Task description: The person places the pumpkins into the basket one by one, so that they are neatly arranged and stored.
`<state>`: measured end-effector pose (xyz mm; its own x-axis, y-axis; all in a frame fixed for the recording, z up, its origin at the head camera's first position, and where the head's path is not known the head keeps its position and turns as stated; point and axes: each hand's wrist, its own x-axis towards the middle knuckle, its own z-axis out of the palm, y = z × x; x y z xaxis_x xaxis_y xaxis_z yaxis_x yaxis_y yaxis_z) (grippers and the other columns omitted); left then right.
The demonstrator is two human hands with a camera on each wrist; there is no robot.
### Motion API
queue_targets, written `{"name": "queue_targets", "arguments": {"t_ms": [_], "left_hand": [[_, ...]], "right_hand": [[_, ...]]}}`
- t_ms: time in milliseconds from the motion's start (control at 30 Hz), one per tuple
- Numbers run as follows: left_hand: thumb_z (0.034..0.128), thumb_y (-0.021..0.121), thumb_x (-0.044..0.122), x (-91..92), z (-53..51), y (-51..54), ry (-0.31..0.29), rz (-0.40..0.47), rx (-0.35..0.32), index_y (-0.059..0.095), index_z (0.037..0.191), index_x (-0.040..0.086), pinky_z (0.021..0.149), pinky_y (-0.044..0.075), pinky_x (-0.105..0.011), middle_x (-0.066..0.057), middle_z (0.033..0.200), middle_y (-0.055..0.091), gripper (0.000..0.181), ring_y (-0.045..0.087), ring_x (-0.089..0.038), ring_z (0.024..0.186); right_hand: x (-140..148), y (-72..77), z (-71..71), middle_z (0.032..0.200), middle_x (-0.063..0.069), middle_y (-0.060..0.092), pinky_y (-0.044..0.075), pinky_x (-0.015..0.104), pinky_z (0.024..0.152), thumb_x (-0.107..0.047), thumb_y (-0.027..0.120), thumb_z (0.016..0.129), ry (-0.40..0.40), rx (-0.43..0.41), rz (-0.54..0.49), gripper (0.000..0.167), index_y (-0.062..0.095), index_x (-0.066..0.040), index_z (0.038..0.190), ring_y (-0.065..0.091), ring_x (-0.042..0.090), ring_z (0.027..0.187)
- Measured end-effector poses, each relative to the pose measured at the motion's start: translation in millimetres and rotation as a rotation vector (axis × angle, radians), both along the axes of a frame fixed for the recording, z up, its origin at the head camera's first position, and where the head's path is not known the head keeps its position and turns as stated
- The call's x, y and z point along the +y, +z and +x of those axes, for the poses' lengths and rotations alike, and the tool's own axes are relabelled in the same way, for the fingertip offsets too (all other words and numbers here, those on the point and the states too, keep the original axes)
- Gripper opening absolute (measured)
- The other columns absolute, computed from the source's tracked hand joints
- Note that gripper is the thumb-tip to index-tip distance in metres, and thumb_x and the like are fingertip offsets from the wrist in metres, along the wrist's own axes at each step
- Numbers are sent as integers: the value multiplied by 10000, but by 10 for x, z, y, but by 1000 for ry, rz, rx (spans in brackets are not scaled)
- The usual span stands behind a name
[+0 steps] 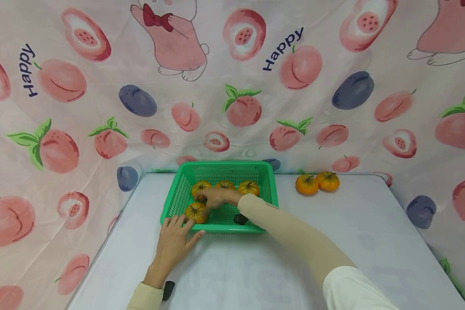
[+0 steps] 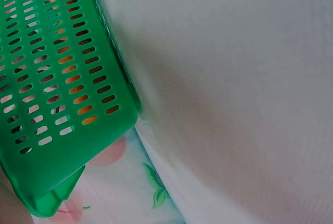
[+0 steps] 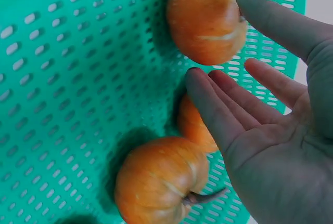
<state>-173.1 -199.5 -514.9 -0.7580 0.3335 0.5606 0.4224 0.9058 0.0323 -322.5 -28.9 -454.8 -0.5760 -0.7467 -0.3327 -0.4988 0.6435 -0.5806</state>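
Four round, ribbed orange pumpkins (image 1: 249, 188) in green perforated plastic basket (image 1: 224, 228), centre; two orange pumpkins outside (image 1: 307, 184), centre right, apparently left. Right hand (image 1: 215, 198) extended, gripping nothing; left hand (image 1: 173, 239) spread at basket's near rim.

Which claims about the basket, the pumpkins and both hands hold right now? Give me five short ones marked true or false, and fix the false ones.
1. Two small pumpkins lie on the table outside the green plastic basket. True.
2. Those two are left of the basket in the head view. False: they are to its right.
3. The left hand is at the basket's near left corner. True.
4. The basket holds only one pumpkin. False: four pumpkins in the basket show in the head view.
5. The right hand is clenched into a fist. False: in the right wrist view the right hand has its fingers extended.
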Motion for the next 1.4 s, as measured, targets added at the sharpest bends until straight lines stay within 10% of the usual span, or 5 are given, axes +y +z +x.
{"name": "queue_targets", "arguments": {"t_ms": [1400], "left_hand": [[901, 587, 595, 12, 19, 19, 7, -2, -23, 626, 927, 178, 832, 406, -452, -44, 924, 592, 420, 559, -273, 883]], "right_hand": [[666, 628, 266, 1421, -1, 528, 513, 327, 982, -256, 769, 867, -50, -42, -416, 634, 476, -234, 1429, 579, 216, 1260]]}}
